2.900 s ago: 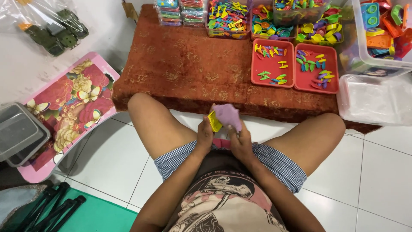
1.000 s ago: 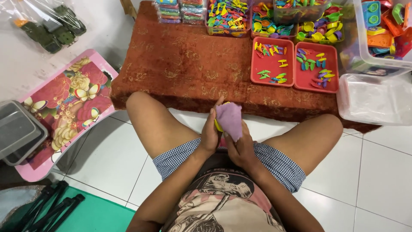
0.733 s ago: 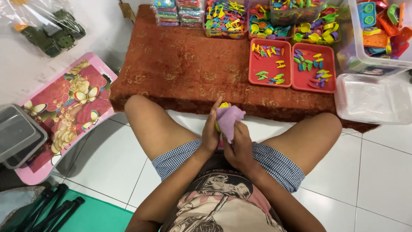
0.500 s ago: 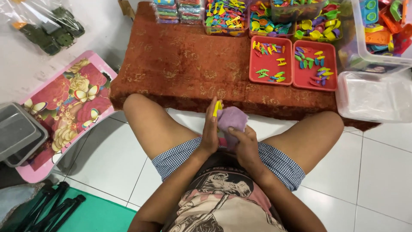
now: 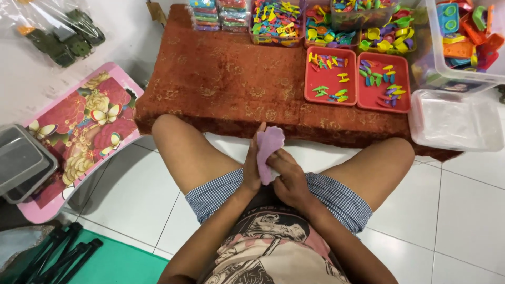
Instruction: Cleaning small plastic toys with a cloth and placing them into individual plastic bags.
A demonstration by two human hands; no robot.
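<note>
Between the knees, over white floor tiles, the left hand (image 5: 251, 171) and right hand (image 5: 286, 176) press a soft, floppy purple cloth (image 5: 266, 151) upright between them, fingers closed on it. Whatever's under the cloth is hidden. Beyond, two flat red trays (image 5: 331, 77) of tiny plastic bits sit on a rust-coloured velvety mat (image 5: 226, 79); the bins are cut off.

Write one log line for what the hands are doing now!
left hand: holds purple cloth | right hand: presses cloth | ahead: red trays on rug
</note>
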